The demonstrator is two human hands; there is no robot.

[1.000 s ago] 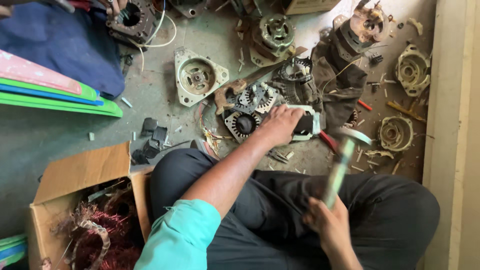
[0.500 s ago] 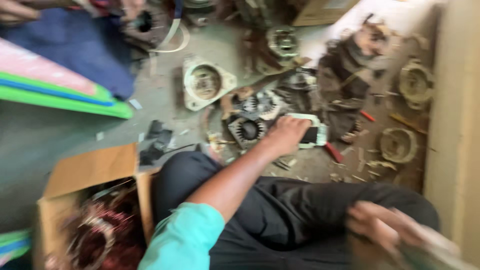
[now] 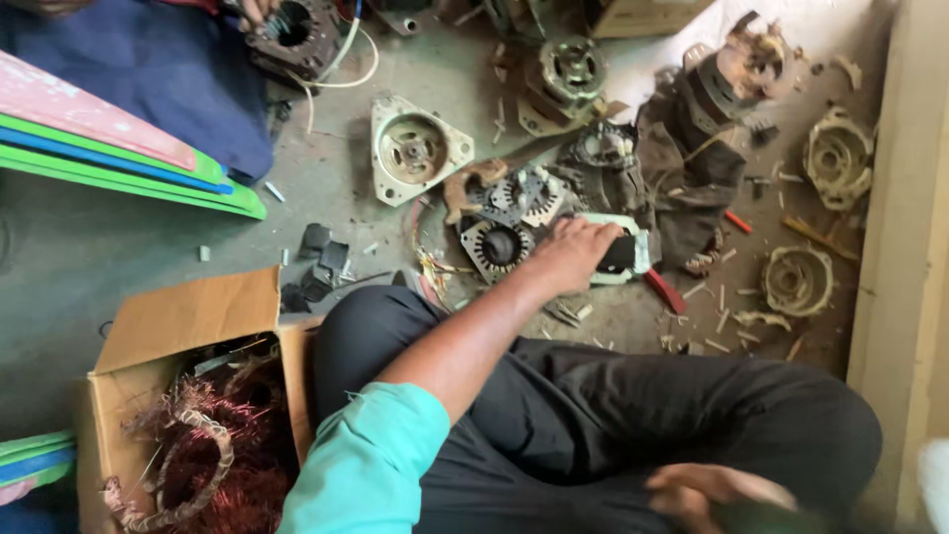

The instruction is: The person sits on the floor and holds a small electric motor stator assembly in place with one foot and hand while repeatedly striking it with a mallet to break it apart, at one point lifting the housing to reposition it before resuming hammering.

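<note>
The left hand [image 3: 573,255] reaches forward from a turquoise sleeve [image 3: 371,465], the bare forearm stretched out over a knee in black trousers [image 3: 613,405]. The palm faces down and the fingers are curled over a pale green and black motor part [image 3: 623,252] lying on the grey concrete floor [image 3: 119,257], pressing it down; the grip looks closed on it. Just left of that hand sits a round dark stator with a metal ring of slots [image 3: 497,247], touching or nearly touching the fingers. A red-handled tool [image 3: 664,292] lies just beside the pale part on its right.

The right hand [image 3: 707,489] is low at the bottom edge, drawn back over the lap, blurred; something dark sits at it, but whether the fingers close on it cannot be told.

A triangular grey metal end plate [image 3: 415,148] lies further off on the floor. Near the left knee stands an open brown cardboard box [image 3: 188,316] of tangled copper wire [image 3: 232,445]
</note>
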